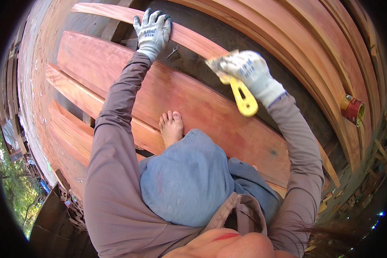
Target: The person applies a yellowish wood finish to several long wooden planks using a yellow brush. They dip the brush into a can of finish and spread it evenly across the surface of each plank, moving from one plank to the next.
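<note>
Seen from the head camera, a person in white work gloves bends over reddish timber, one bare foot point(172, 127) planted on a wide board point(107, 71). The left hand point(153, 34), open with fingers spread, rests on a narrow board point(191, 41) beyond it, grasping nothing. The right hand point(247, 75) is closed around a scraper point(245, 102), its yellow handle angled back toward the person and its dull blade at the near edge of the same narrow board; whether blade and wood actually touch is hard to make out.

A small open-ended wrench point(172, 52) lies in the dark gap between the two boards. At right, a red-and-yellow tin point(351, 110) sits on its side by a row of long planks point(288, 38).

The work appears to be under way at the narrow board, with the scraper in hand and the board steadied. No finished stretch stands out clearly there, so how much is done remains uncertain. The wide board carries a darker stain and a small greenish spot; judging by those marks, its surface may have some attention left to receive.
</note>
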Demonstrator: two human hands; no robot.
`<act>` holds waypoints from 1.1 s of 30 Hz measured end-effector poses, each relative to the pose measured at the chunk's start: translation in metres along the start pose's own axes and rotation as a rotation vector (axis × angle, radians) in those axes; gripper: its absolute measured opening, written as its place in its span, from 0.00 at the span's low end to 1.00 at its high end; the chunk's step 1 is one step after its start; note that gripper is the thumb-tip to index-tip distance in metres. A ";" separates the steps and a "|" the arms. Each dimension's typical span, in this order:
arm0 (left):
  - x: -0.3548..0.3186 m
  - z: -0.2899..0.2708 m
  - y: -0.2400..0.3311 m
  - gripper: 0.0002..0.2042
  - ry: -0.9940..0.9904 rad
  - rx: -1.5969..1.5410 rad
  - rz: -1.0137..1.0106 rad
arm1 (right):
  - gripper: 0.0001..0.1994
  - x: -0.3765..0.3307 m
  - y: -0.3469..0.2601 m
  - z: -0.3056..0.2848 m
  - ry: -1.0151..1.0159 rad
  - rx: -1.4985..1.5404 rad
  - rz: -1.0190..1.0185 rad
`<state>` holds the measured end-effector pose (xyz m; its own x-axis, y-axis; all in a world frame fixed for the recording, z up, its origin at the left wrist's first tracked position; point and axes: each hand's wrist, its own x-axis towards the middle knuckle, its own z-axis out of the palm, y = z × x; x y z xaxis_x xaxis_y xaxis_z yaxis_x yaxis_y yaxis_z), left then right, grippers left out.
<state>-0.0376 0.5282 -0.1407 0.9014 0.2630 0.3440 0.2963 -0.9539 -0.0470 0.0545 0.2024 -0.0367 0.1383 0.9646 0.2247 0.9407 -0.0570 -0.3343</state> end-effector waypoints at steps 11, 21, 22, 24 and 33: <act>-0.003 0.012 -0.023 0.15 -0.010 0.112 0.068 | 0.14 -0.221 -0.130 -0.051 -0.090 -0.201 0.646; 0.002 0.015 -0.037 0.18 -0.079 0.114 0.115 | 0.13 -0.236 -0.114 -0.007 0.112 -0.503 0.700; 0.002 0.014 -0.036 0.18 -0.103 0.127 0.112 | 0.12 -0.236 -0.111 -0.010 0.138 -0.497 0.716; 0.003 0.013 -0.035 0.18 -0.108 0.115 0.120 | 0.12 -0.239 -0.102 -0.009 0.144 -0.519 0.713; 0.004 0.009 -0.033 0.19 -0.137 0.092 0.112 | 0.15 -0.246 -0.080 -0.037 0.113 -0.442 0.956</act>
<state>-0.0409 0.5619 -0.1459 0.9629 0.1796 0.2016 0.2142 -0.9626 -0.1657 -0.0432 -0.0396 -0.0311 0.8873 0.4409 0.1355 0.4514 -0.8904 -0.0589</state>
